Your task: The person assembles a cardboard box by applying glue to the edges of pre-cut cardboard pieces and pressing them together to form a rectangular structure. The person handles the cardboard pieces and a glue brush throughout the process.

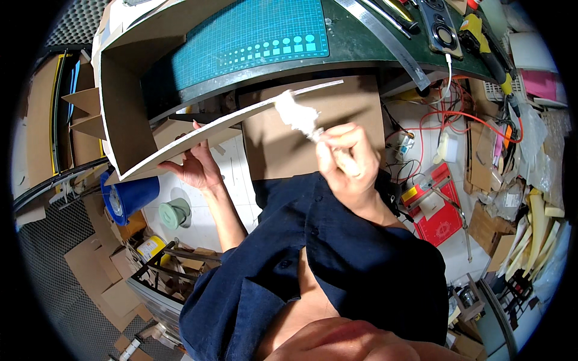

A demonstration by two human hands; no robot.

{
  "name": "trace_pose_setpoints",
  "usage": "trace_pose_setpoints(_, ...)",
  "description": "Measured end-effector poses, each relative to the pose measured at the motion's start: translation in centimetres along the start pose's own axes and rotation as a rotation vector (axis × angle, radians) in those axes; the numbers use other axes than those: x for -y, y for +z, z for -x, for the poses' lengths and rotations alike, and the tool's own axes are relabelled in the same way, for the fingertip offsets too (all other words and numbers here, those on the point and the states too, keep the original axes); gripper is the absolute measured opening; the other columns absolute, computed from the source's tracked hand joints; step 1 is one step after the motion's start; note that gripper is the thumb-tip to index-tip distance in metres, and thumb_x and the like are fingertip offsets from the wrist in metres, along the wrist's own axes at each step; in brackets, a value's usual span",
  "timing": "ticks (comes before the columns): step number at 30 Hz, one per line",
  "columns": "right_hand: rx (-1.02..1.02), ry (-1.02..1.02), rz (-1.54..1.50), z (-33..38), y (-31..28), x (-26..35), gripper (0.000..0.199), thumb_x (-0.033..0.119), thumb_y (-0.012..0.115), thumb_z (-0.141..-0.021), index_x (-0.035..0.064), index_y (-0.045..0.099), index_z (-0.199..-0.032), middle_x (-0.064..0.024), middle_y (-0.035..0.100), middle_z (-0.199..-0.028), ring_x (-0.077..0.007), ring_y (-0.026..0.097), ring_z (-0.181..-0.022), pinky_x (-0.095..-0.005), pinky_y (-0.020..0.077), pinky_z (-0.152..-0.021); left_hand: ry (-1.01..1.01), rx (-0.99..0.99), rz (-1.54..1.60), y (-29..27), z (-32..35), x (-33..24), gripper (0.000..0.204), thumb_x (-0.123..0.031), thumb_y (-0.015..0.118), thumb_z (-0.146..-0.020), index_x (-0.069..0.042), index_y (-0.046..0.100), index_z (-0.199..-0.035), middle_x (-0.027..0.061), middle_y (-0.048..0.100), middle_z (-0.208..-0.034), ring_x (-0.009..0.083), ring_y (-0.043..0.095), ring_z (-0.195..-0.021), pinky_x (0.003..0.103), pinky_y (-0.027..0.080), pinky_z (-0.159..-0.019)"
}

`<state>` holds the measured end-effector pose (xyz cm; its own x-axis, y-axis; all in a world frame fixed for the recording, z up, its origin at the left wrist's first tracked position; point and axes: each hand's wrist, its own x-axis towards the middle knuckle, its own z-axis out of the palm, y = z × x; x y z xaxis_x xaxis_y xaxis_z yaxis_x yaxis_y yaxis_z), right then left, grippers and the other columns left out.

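Note:
A brown cardboard frame with pale edges (pixel 123 114) stands at the left, its long near panel slanting toward the middle. My left hand (pixel 201 168) supports that panel from the near side, with the fingers spread against it and one fingertip showing past the edge. Pinched between the fingers of my right hand (pixel 352 162) is a crumpled white wad (pixel 298 115), which looks like tissue or cloth. The wad's upper end meets the panel's pale edge. Part of the left hand's grip is hidden by the cardboard.
On the dark green bench (pixel 355 45) lie a teal cutting mat (pixel 259 36), a metal ruler (pixel 391 45) and a phone (pixel 439 27). A cardboard sheet (pixel 313 150) is below. Blue bin (pixel 129 198) stands left; orange cables (pixel 457 114) and a red cutter (pixel 436 207) lie right.

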<state>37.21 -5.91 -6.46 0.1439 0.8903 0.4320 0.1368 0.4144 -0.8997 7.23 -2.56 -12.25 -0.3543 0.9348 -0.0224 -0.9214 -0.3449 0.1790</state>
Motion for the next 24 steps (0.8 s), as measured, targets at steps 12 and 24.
trace_pose_setpoints(12, -0.11, 0.148, 0.039, 0.3, -1.5, -1.2, 0.014, 0.001, 0.066, -0.083, -0.0002, 0.053, -0.089, -0.0116, 0.062, -0.083, -0.0155, 0.06, -0.072, -0.028, 0.0484, -0.064, 0.06, -0.024, 0.036, -0.1, 0.4, 0.3, 0.071, -0.038, 0.078, -0.075, -0.007, 0.047, -0.132, 0.0113, 0.046, -0.138, 0.03, 0.032, -0.136, 0.056, 0.014, -0.117)
trace_pose_setpoints(24, -0.179, 0.035, -0.113, -3.8, -2.4, -0.1, 0.013, 0.002, 0.058, -0.091, 0.0004, 0.046, -0.096, -0.0117, 0.057, -0.091, -0.0106, 0.056, -0.07, -0.0233, 0.0479, -0.066, -0.023, 0.02, 0.005, 0.6, 1.1, -0.4, 0.067, -0.038, 0.077, -0.076, 0.003, 0.051, -0.122, 0.0099, 0.058, -0.109, 0.024, 0.055, -0.107, 0.063, 0.01, -0.116)
